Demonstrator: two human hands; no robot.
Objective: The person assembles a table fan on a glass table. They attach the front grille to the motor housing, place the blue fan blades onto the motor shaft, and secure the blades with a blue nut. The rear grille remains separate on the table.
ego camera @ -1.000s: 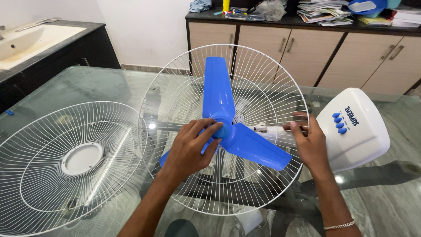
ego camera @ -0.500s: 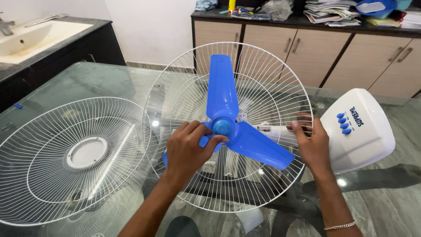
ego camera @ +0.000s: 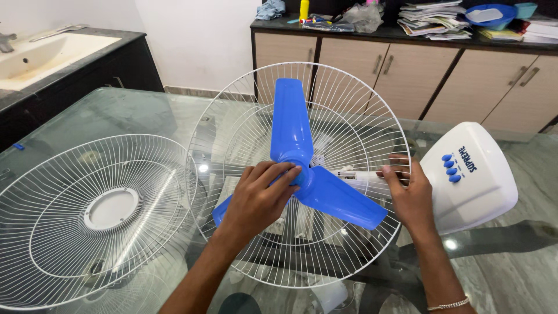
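A white fan lies on its side on a glass table (ego camera: pixel 116 110). Its blue three-bladed propeller (ego camera: pixel 290 125) sits in front of the white wire rear guard (ego camera: pixel 360 110). My left hand (ego camera: pixel 261 195) is closed around the blue hub cap at the propeller's centre and covers most of it. My right hand (ego camera: pixel 410 195) grips the guard's right rim and the white neck behind it. The fan's white base (ego camera: pixel 479 180), with several blue buttons, lies to the right.
A loose white front guard (ego camera: pixel 93 215) lies flat on the table at the left. A sink counter (ego camera: pixel 52 52) stands at the far left. Wooden cabinets (ego camera: pixel 407 70) with papers and clutter on top line the back wall.
My left hand's fingers have shifted around the hub, from beside and below it to over it. The propeller has turned slightly. My right hand has kept its grip.
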